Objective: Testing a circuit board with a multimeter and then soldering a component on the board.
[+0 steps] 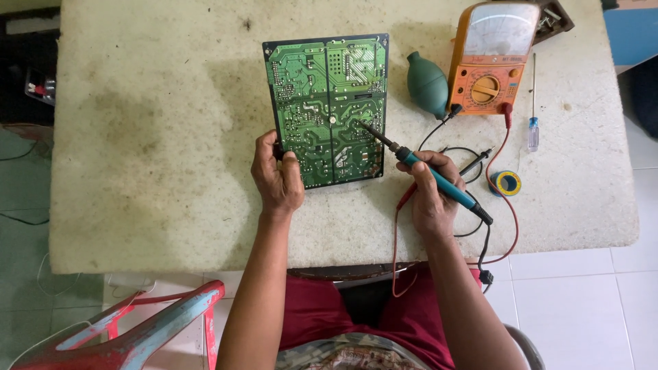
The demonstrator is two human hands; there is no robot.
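Observation:
A green circuit board (327,103) lies solder-side up on a pale worn table (151,137). My left hand (276,177) grips the board's near left corner, thumb on top. My right hand (432,195) holds a teal-handled soldering iron (439,179) like a pen. Its dark tip rests on the board near the middle right.
An orange analogue multimeter (490,58) stands at the back right with red and black leads trailing to the table's front edge. Beside it lie a green rubber blower bulb (426,83), a small screwdriver (533,127) and a solder spool (508,183). A red and blue plastic stool (137,329) stands at the lower left.

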